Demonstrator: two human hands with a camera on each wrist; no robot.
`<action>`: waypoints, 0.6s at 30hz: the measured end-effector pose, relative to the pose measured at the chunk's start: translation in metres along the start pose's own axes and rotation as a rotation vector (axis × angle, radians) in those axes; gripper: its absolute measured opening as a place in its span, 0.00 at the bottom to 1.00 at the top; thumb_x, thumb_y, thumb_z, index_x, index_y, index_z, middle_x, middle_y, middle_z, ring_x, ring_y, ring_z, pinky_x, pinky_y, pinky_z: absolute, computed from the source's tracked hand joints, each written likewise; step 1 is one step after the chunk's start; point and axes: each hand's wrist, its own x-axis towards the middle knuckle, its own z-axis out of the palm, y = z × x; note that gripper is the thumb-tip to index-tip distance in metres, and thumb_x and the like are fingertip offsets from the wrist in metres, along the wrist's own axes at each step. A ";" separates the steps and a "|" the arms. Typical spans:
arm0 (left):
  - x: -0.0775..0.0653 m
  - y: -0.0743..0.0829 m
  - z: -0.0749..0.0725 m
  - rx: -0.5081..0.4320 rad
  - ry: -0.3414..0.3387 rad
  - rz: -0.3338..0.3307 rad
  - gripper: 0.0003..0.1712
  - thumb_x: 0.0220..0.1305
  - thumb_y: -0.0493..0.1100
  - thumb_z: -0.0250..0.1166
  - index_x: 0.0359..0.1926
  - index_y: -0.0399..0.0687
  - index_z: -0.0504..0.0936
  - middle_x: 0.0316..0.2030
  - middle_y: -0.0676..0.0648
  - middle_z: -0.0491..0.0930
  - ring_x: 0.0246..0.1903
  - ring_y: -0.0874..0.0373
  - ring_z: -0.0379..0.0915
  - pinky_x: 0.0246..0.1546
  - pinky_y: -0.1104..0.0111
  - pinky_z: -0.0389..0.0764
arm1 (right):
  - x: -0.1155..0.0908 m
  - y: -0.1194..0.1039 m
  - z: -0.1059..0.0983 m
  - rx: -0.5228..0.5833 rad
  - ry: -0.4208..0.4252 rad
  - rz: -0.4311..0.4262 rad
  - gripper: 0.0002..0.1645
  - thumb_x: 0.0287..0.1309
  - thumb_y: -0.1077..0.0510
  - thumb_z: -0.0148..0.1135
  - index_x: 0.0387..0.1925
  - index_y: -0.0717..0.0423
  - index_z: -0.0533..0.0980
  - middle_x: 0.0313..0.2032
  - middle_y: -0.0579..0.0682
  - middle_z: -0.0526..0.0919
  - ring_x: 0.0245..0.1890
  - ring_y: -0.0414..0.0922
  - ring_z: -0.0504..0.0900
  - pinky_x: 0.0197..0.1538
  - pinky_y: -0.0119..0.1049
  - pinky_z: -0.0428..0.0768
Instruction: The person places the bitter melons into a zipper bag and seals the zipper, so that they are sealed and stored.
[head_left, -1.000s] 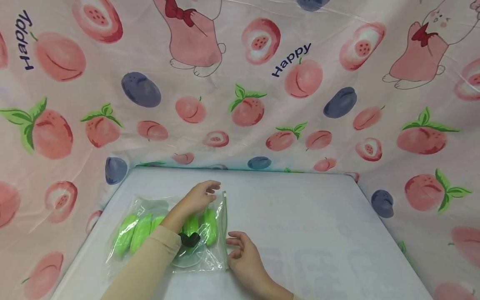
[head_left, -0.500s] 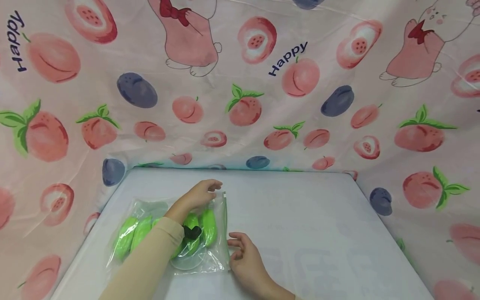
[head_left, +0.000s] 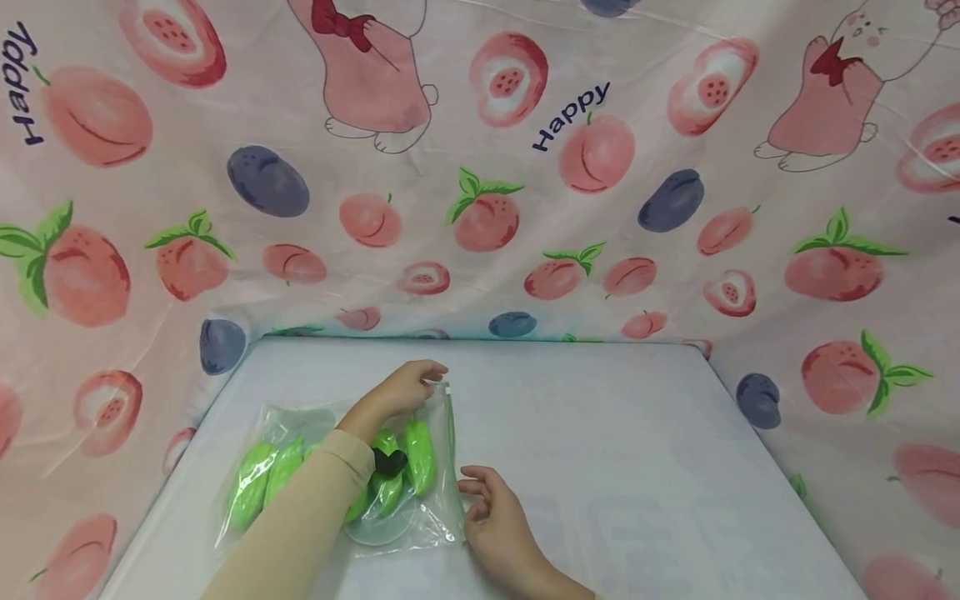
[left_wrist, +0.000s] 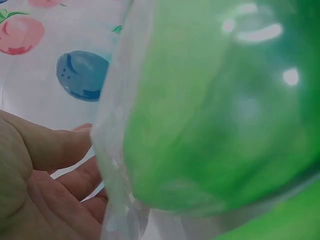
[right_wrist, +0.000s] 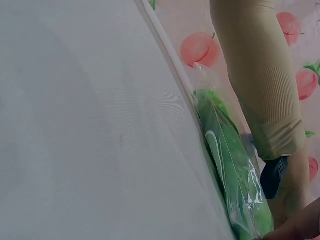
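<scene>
A clear zip bag (head_left: 435, 521) lies flat on the table's left half, its green zip edge on the right. Several long, glossy green pieces (head_left: 420, 458) are inside; their exact kind is unclear. A pale round shape (head_left: 382, 525) shows near its lower side. My left hand (head_left: 405, 387) reaches across the bag and pinches its far right corner. In the left wrist view, the thumb and fingers (left_wrist: 60, 150) meet the bag's film. My right hand (head_left: 498, 521) holds the near right corner between thumb and curled fingers; the exact contact is partly hidden.
The white table (head_left: 615, 433) extends to the right of the bag. Peach-printed cloth (head_left: 480, 167) rises behind it and at both sides. A dark device (head_left: 390, 461) hangs at the left wrist, above the bag. My left sleeve (head_left: 300, 508) covers part of the bag.
The bag has slid slightly right and toward me, both hands moving along with it. The green pieces have shifted a little inside. The head view has turned slightly right.
</scene>
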 end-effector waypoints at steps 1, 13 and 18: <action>0.000 0.000 0.000 0.001 0.002 0.003 0.27 0.74 0.27 0.54 0.72 0.33 0.75 0.67 0.30 0.79 0.70 0.33 0.74 0.70 0.44 0.78 | 0.000 0.000 -0.001 -0.002 -0.002 -0.001 0.46 0.47 0.80 0.55 0.71 0.59 0.69 0.63 0.60 0.84 0.39 0.43 0.81 0.38 0.23 0.79; -0.002 0.000 -0.001 -0.030 0.043 0.068 0.26 0.68 0.24 0.59 0.67 0.28 0.78 0.54 0.31 0.87 0.60 0.36 0.83 0.56 0.55 0.87 | -0.005 0.000 -0.006 -0.040 -0.002 -0.015 0.46 0.47 0.80 0.54 0.71 0.60 0.69 0.62 0.61 0.84 0.36 0.39 0.79 0.37 0.23 0.78; -0.002 0.000 -0.004 -0.038 0.066 0.063 0.27 0.66 0.24 0.62 0.66 0.30 0.80 0.50 0.33 0.88 0.56 0.38 0.85 0.53 0.57 0.86 | -0.006 0.001 -0.008 -0.035 0.002 -0.005 0.46 0.47 0.80 0.55 0.72 0.60 0.69 0.63 0.61 0.84 0.37 0.40 0.79 0.37 0.23 0.78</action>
